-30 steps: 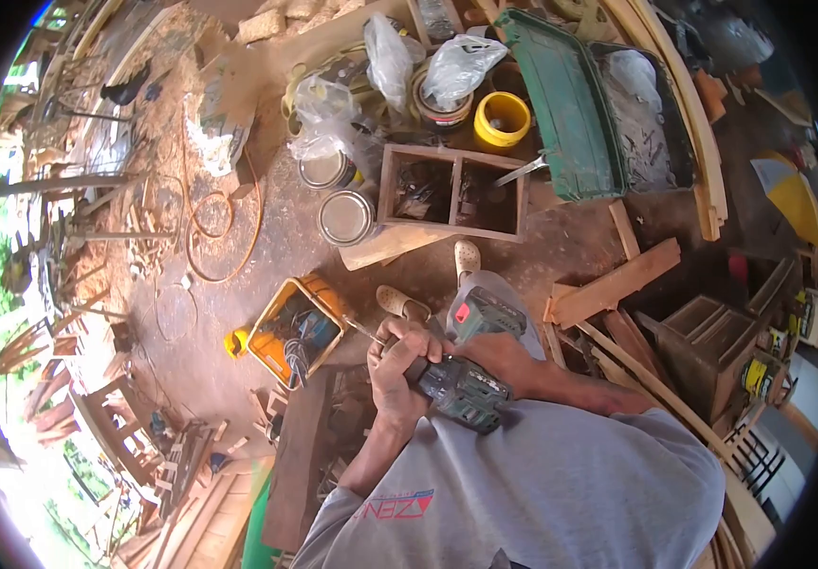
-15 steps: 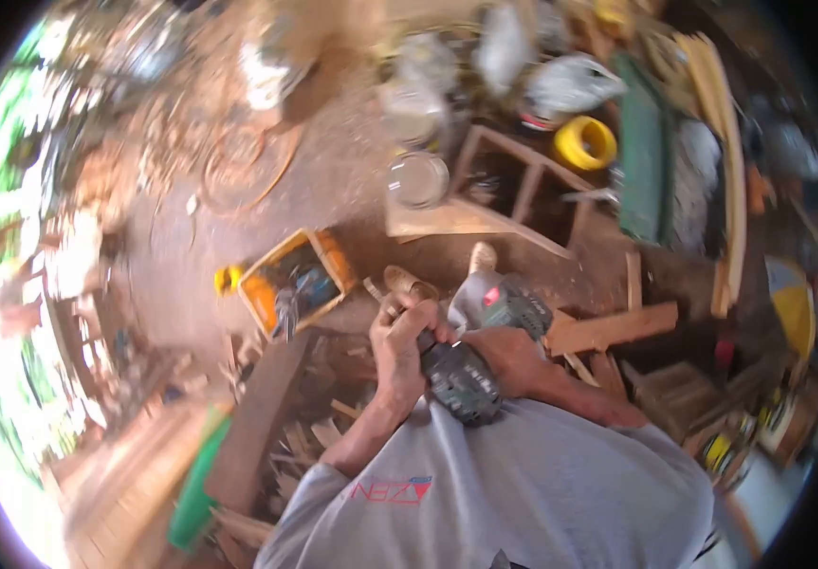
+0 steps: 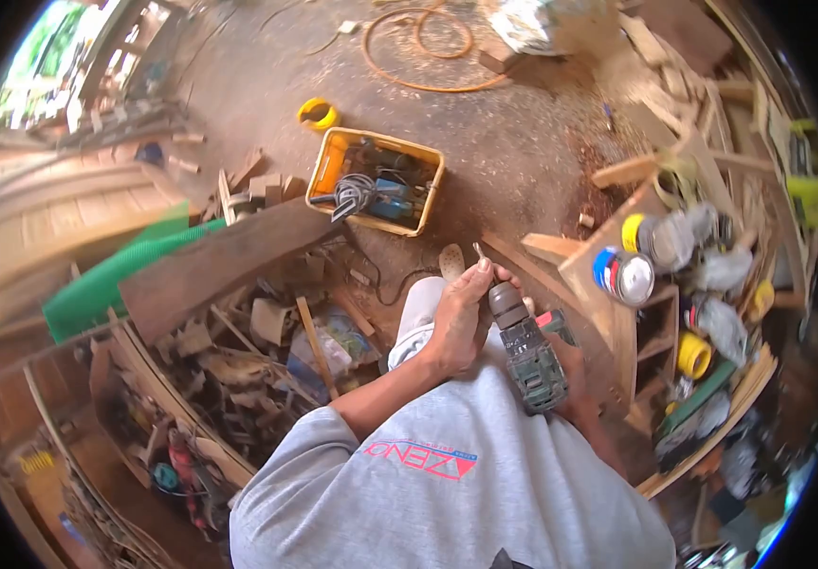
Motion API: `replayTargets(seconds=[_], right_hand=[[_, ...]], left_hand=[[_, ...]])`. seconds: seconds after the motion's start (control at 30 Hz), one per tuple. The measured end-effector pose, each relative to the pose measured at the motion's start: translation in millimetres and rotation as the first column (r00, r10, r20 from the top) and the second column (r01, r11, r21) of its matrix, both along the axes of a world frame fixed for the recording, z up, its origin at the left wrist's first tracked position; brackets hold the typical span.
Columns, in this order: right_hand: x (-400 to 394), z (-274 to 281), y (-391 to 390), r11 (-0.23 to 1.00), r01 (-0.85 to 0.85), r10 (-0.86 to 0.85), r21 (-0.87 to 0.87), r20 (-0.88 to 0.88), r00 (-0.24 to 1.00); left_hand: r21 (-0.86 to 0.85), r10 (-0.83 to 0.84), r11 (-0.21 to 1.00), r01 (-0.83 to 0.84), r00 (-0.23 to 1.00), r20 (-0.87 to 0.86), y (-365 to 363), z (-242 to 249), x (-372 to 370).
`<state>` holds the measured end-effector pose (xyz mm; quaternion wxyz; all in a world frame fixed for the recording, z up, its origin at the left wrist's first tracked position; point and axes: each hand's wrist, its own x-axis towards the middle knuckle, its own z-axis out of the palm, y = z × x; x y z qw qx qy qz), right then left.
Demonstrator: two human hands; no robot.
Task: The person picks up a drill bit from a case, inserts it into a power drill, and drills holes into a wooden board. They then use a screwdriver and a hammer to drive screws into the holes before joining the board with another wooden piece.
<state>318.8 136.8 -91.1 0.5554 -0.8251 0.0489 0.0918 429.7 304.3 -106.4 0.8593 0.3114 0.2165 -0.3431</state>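
A dark green cordless drill [image 3: 534, 365] with a dark chuck [image 3: 507, 305] is held before my shirt, pointing away from me. My right hand [image 3: 568, 358] is wrapped around its grip, mostly hidden behind the body. My left hand [image 3: 461, 318] is beside the chuck, thumb and fingers closed around a thin drill bit [image 3: 478, 250] whose end sticks out above the thumb. Whether the bit sits in the chuck is hidden by my fingers. Part of the drill's red and green battery base [image 3: 555, 324] shows past the body.
Ahead stands a yellow crate [image 3: 432, 204] with tools and a coiled cord. A dark board [image 3: 229, 266] and wood scraps [image 3: 224, 356] lie at left. Cans [image 3: 634, 280], a wooden frame [image 3: 657, 327] and timber are at right. An orange hose [image 3: 399, 81] lies on the floor.
My view has turned to the right, then sharpened; the crate now appears higher and more central. The drill's chuck points more directly forward, and the bit end shows above my left thumb.
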Motion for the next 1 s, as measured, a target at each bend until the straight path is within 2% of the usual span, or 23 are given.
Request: replayTargets(seconds=[0.07, 0.17, 0.23, 0.33, 0.47, 0.57, 0.63, 0.7, 0.77, 0.83, 0.87, 0.93, 0.97, 1.0], right_hand=[[30.2, 1.8, 9.7, 0.997, -0.052, 0.054, -0.052, 0.04, 0.998], [48.4, -5.3, 14.4, 0.996, -0.084, 0.084, -0.025, 0.017, 0.996], [66.6, -5.0, 10.8, 0.976, -0.181, 0.195, -0.124, 0.108, 0.975], [87.7, -7.6, 4.2, 0.957, -0.232, 0.255, -0.172, 0.124, 0.959], [131.6, 13.3, 2.5, 0.961, -0.231, 0.245, -0.15, 0.085, 0.966], [166.6, 13.0, -11.6, 0.953, -0.26, 0.262, -0.158, -0.011, 0.965], [189.4, 4.7, -25.7, 0.956, -0.25, 0.252, -0.154, -0.007, 0.968], [213.9, -5.5, -38.8, 0.976, -0.205, 0.203, -0.076, -0.036, 0.978], [249.3, -7.7, -52.3, 0.986, -0.165, 0.165, -0.011, 0.016, 0.986], [257.5, -52.0, -90.7, 0.996, 0.018, 0.006, 0.09, -0.26, 0.966], [279.8, -53.0, -99.7, 0.997, -0.047, 0.034, -0.063, -0.199, 0.979], [321.4, -44.9, -118.9, 0.996, 0.059, -0.042, 0.062, -0.25, 0.967], [340.3, -32.2, -125.1, 0.996, 0.082, -0.069, 0.044, -0.241, 0.968], [364.9, -16.7, -127.9, 0.999, 0.04, -0.034, 0.035, -0.149, 0.988]], left_hand=[[-0.005, 0.079, 0.997, -0.079, 0.997, 0.001, 16.3, -8.5, 14.9], [-0.024, 0.136, 0.99, -0.136, 0.99, -0.022, 32.5, -10.8, 25.6], [-0.061, 0.154, 0.986, -0.155, 0.988, -0.015, 37.3, -10.7, 40.2], [-0.118, 0.171, 0.978, -0.171, 0.985, -0.016, 38.2, -9.5, 58.9], [-0.103, 0.251, 0.963, -0.25, 0.968, -0.004, 30.1, -13.4, 103.1], [-0.113, 0.285, 0.952, -0.285, 0.958, -0.009, 26.9, -19.5, 147.8], [-0.182, 0.215, 0.96, -0.21, 0.977, 0.003, 21.1, -25.4, 177.2], [-0.172, 0.211, 0.962, -0.21, 0.977, -0.013, 9.7, -27.5, 209.0], [-0.188, 0.206, 0.961, -0.205, 0.978, -0.013, -7.7, -31.3, 246.9], [-0.291, 0.209, 0.934, -0.206, 0.978, -0.02, -24.9, -34.3, 290.7], [-0.329, 0.179, 0.927, -0.18, 0.983, -0.033, -34.5, -32.6, 314.2], [-0.356, 0.102, 0.928, -0.111, 0.994, -0.044, -53.5, -27.6, 358.2], [-0.378, 0.08, 0.922, -0.087, 0.996, -0.034, -62.8, -22.1, 381.2], [-0.408, 0.045, 0.911, -0.055, 0.998, -0.034, -69.5, -17.4, 403.2]])
